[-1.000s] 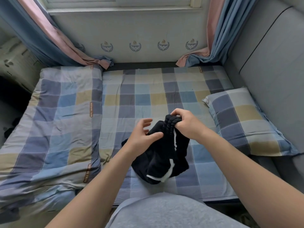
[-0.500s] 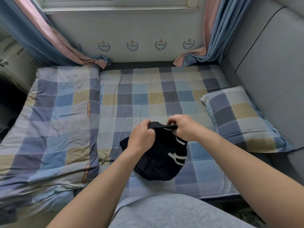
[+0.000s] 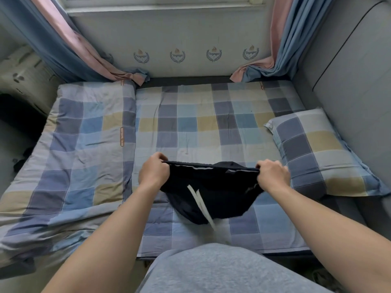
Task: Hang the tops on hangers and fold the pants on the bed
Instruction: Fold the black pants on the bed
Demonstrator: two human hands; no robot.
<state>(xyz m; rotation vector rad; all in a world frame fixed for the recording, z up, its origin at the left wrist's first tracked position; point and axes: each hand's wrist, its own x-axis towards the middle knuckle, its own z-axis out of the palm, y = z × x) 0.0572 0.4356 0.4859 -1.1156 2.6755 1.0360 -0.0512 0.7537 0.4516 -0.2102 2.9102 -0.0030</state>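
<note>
Above the checked bed sheet (image 3: 190, 127), the left hand (image 3: 153, 173) and right hand (image 3: 273, 176) each pinch one end of the black pants (image 3: 211, 193) waistband, stretched taut between the 2 grips.

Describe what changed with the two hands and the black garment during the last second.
The left hand, open a second ago, took hold of the black fabric pants with white stripes beside the right hand. Both hands then moved apart sideways, pulling the bunched waistband out wide. The lower part stays on the checked bed sheet; the checked pillow has not moved.
</note>
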